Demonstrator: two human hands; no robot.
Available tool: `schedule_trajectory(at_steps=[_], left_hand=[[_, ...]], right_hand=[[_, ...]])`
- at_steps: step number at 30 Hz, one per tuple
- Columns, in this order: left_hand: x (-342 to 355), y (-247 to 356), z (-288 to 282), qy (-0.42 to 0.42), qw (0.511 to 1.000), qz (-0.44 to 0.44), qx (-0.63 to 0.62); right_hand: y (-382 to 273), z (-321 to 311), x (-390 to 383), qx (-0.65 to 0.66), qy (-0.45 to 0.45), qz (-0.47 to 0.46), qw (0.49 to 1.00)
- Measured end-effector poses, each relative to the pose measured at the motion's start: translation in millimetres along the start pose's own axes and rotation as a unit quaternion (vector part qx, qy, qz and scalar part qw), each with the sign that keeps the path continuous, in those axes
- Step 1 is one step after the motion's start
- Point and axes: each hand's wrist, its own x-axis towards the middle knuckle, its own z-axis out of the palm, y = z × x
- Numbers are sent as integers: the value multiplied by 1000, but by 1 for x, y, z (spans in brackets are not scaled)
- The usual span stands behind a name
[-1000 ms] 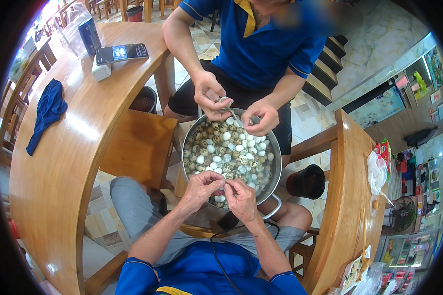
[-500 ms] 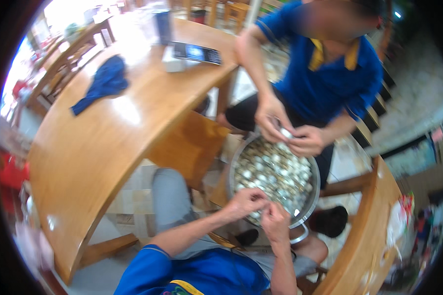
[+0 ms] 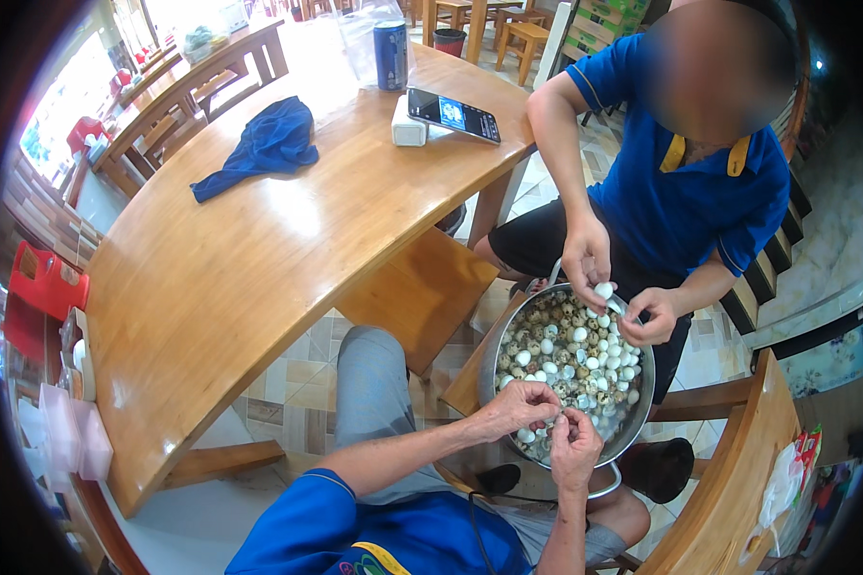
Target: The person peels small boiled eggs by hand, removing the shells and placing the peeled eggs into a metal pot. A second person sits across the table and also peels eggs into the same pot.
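Both my hands meet over the near rim of a large metal pot [image 3: 648,395]. The pot holds quail eggs [image 3: 552,316], many in speckled shells, along with white peeled eggs [image 3: 579,334] and loose shell bits. My left hand [image 3: 516,410] is closed in a pinch. My right hand [image 3: 574,450], also pinching, is held close beside it. Whatever lies between the fingertips is too small and covered to make out. Across the pot, another person's hands [image 3: 590,251] hold a white peeled egg [image 3: 603,290] above the eggs.
A curved wooden table [image 3: 211,287] stands at left, bearing a blue cloth [image 3: 264,149], a phone [image 3: 454,115] propped on a white block [image 3: 408,126], and a blue can [image 3: 390,56]. A wooden stool [image 3: 422,297] is beside the pot. At right stands a wooden chair [image 3: 729,479].
The view has shifted, so the scene sits lower and further right. The other person's hands have moved apart somewhat, with the egg in one. My hands remain pinched over the pot.
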Motion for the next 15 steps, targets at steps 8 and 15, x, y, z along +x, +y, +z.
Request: schedule_trajectory(at_steps=[8,15], left_hand=[[-2,3,5,1,999,23,-31],[-5,3,-5,-8,997,-10,-73]], right_hand=[[-19,2,3,-4,-4,-46,999],[-6,9,-1,-44,61,-72,995]])
